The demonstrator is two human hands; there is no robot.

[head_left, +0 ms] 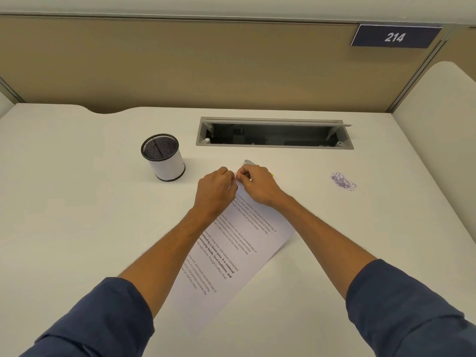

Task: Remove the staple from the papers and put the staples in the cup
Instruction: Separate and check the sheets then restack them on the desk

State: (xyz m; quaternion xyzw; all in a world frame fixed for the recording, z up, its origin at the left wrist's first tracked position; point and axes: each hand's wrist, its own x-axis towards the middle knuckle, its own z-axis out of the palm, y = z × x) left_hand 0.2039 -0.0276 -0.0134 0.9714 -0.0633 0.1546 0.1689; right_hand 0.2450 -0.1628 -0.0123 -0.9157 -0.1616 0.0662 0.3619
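The white printed paper sheets [231, 256] lie slantwise on the pale desk [77, 228], thin and floppy, so I judge they need pinning flat near the fastened far corner, where the staple itself is too small to make out. At that far corner the left hand [215, 190] has its fingers curled down onto the paper's edge, while the right hand [257, 185], touching it, is curled round a small silvery metal tool [248, 162] whose tip juts out beyond the knuckles. Beyond the papers and to their left stands the black-rimmed mesh cup with a white wall [164, 157], well apart from the corner; any freed staple would be tiny and slippery, best pinched by fingertips.
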